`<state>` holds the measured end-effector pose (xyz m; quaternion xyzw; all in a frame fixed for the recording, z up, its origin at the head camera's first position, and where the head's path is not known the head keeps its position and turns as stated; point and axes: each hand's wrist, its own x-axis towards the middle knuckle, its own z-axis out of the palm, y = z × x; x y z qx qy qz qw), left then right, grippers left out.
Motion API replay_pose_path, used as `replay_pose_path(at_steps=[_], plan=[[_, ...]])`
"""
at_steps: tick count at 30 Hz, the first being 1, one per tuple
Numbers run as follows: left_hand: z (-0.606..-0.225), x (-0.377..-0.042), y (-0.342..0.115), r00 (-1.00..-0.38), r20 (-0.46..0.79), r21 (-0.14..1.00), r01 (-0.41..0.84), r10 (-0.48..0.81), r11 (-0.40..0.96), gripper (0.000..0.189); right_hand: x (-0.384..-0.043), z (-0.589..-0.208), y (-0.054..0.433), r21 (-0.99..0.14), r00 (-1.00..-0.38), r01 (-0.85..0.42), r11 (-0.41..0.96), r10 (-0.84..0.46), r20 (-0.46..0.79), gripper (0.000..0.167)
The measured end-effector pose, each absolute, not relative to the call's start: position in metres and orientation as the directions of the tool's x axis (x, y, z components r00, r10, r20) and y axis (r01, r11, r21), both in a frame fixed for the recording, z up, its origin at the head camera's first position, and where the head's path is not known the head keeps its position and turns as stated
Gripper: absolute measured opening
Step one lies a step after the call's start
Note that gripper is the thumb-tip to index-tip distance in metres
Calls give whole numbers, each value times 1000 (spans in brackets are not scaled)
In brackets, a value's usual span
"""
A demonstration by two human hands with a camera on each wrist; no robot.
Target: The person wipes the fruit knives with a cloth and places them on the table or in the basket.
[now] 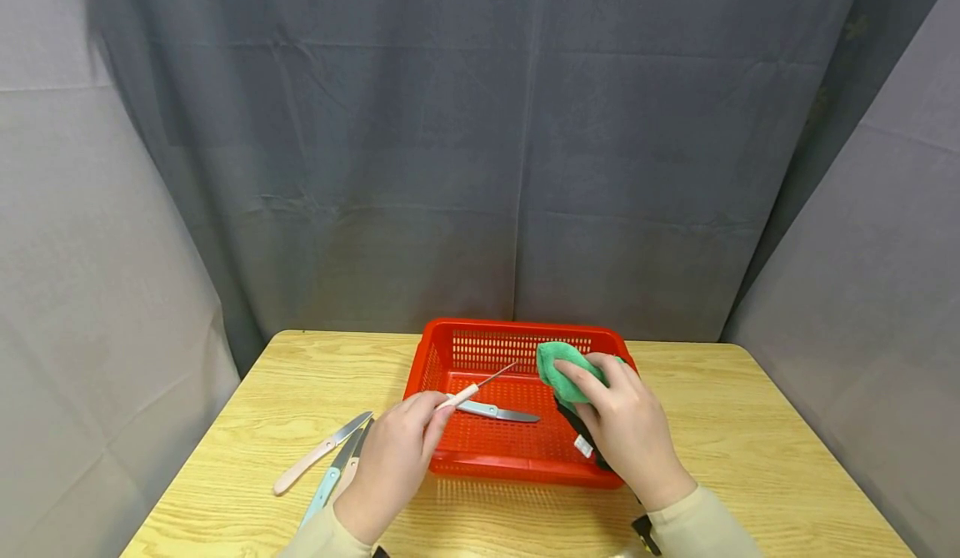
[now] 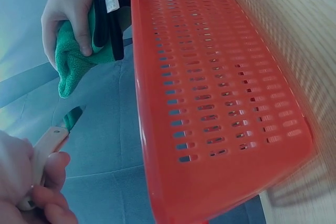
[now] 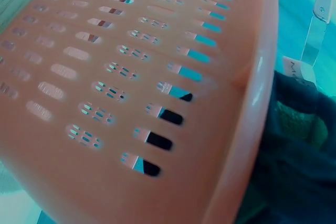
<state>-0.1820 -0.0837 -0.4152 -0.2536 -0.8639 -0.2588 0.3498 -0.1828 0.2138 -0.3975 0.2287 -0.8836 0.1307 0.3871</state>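
Note:
My left hand (image 1: pixel 393 462) grips a small knife (image 1: pixel 462 394) by its pale handle, the blade angled up to the right over the red plastic basket (image 1: pixel 517 449). In my right hand (image 1: pixel 633 429) is a folded green cloth (image 1: pixel 562 362) with black edging and a white tag, held over the basket's right side. The knife's blade is apart from the cloth. Inside the basket lies another knife (image 1: pixel 480 409) with a light blue handle, partly behind the raised knife. In the left wrist view the held knife's handle (image 2: pixel 48 148) shows between curled fingers.
Several knives lie on the wooden table (image 1: pixel 225 475) left of the basket: one with a pink handle (image 1: pixel 303 466), a light blue one (image 1: pixel 322 495), and a cream one (image 1: pixel 347 476) partly behind my left hand. A grey curtain (image 1: pixel 480 166) hangs behind the table.

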Motion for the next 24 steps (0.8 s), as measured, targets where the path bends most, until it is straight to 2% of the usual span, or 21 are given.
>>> replay_pose_path(at_steps=[8, 11, 15, 18, 24], plan=[[-415, -181, -84, -648, 723, 299, 606, 240, 737, 7, -183, -399, 213, -53, -597, -510, 859, -309, 740, 65], [-414, -181, -84, -675, 700, 338, 599, 231, 726, 7, -183, -400, 214, -53, -596, -510, 858, -308, 741, 65], [-412, -180, -83, -746, 633, 439, 568, 209, 696, 2, -184, -400, 214, -51, -596, -508, 860, -309, 741, 65], [-411, -180, -82, -792, 580, 505, 532, 190, 680, 5, -184, -400, 214, -48, -596, -509, 859, -312, 740, 65], [-411, -181, -81, -806, 567, 526, 511, 168, 679, 10, -182, -399, 211, -42, -582, -527, 849, -324, 746, 64]])
